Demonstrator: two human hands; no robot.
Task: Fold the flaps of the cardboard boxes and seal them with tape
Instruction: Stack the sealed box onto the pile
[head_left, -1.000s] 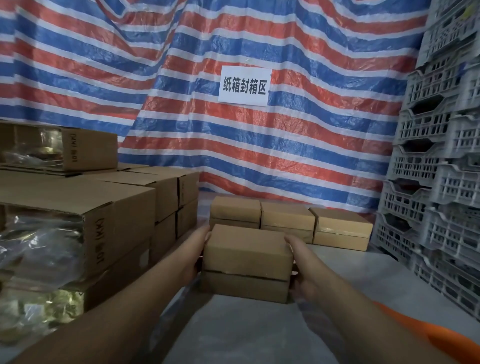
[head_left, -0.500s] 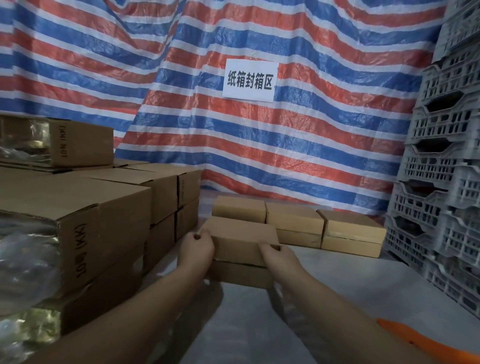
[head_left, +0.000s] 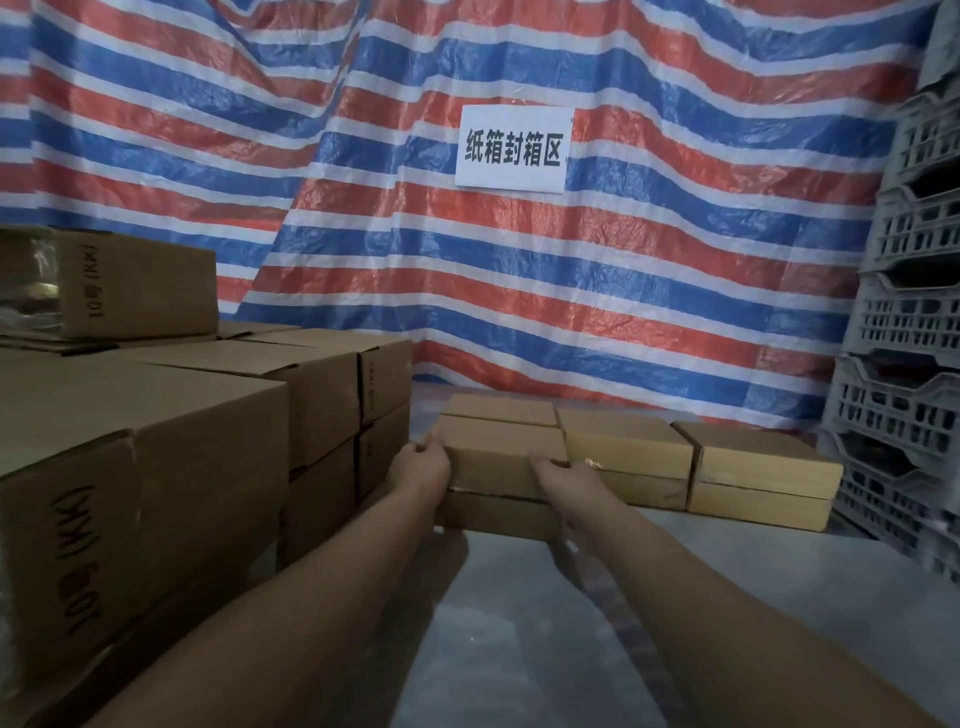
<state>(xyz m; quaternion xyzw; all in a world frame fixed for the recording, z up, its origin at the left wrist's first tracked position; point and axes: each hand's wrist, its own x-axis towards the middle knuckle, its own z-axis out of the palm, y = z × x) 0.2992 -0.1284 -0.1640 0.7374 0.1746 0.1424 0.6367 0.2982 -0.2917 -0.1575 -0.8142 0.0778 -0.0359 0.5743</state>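
Now the sealed box (head_left: 493, 457) sits between both hands' grip.

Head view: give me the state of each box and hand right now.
Held box: closed, gripped at both ends, against the back row.
Left hand: fingers curled on its left end.
Right hand: gripping its right end.
Middle box: closed, stacked.
Right box: closed, stacked.
Large cartons: closed, stacked.

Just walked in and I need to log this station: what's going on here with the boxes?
A person holds a small closed cardboard box with both hands, the left hand at its left end and the right hand on its near right corner. It sits on the table in front of a row of similar boxes. Larger cartons are stacked to the left.
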